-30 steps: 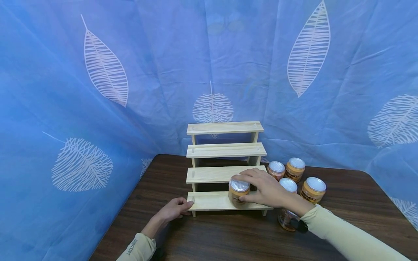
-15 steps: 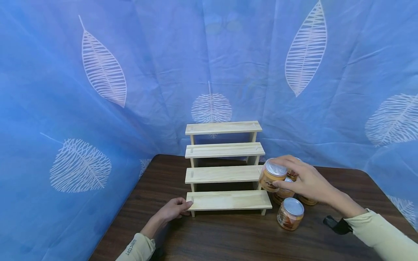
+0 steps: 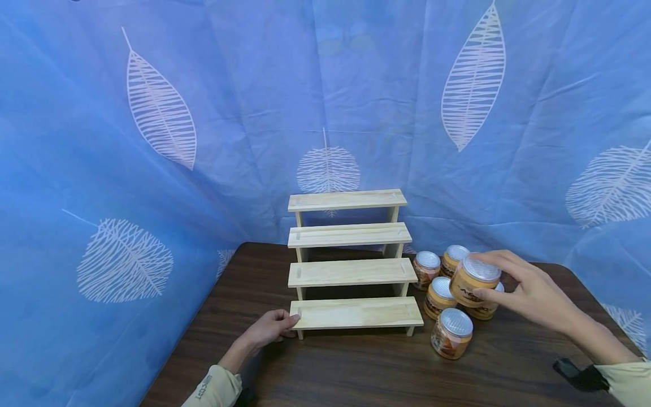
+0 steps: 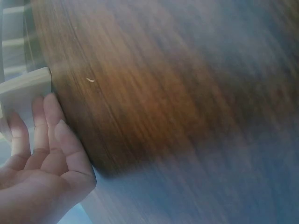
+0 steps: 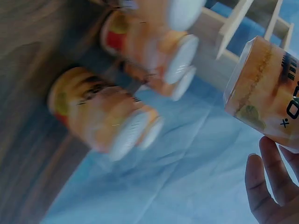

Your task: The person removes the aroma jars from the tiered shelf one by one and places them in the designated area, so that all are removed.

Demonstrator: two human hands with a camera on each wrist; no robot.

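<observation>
A pale wooden rack with stepped shelves (image 3: 356, 312) stands on the table in the head view. My left hand (image 3: 269, 329) grips the left end of its lowest shelf, thumb on top and fingers underneath; in the left wrist view, fingers curl against the shelf end (image 4: 28, 86). My right hand (image 3: 534, 297) holds an orange-labelled jar (image 3: 469, 287) with a silver lid, raised above the jars at the right. In the right wrist view the same jar (image 5: 264, 88) hangs clear of the table, and part of the grip is out of frame.
Several similar jars stand on the table right of the rack, the nearest jar (image 3: 451, 334) off the lowest shelf's right end. Another jar (image 3: 480, 312) is partly hidden behind the held one. The dark wooden table (image 3: 356, 373) meets a blue leaf-patterned cloth (image 3: 244, 113) behind.
The right hand has lifted the jar off the lowest shelf and carried it to the right, over the other jars. The left hand has stayed at the shelf end.
</observation>
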